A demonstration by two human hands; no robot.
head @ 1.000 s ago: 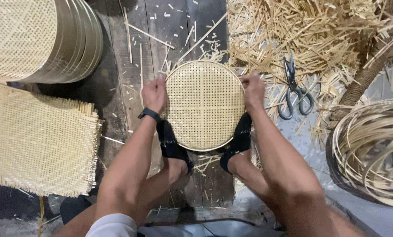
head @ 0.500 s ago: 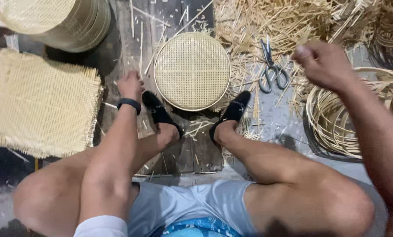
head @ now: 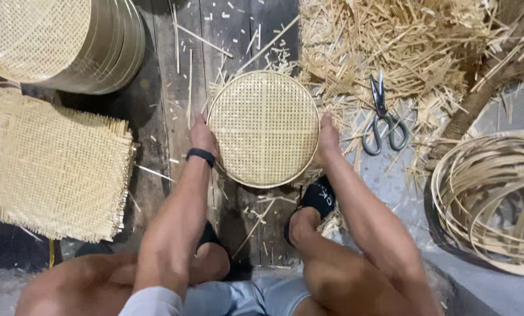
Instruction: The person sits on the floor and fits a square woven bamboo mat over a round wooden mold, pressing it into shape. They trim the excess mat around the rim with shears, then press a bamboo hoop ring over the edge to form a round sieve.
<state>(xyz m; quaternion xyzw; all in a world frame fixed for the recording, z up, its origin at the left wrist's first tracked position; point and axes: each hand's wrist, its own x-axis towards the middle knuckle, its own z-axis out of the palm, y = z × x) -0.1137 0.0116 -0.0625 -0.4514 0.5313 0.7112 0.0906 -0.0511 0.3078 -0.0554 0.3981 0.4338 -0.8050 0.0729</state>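
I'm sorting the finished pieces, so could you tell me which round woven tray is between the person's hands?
The single round woven tray on the floorboards, held between left hand and right hand; the other trays sit stacked top left, untouched.

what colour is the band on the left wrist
Black, a narrow wristband above the left hand; seen in the head view.

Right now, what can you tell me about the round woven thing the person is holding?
The round woven tray is pale straw-yellow, with a fine open lattice in the middle and a smooth bent strip forming its rim. It looks like bamboo or rattan. It lies flat on the dark wooden floor, in front of the person's feet. The left hand presses its left edge and the right hand its right edge. Loose cut slivers lie scattered around it. It looks whole and neatly trimmed.
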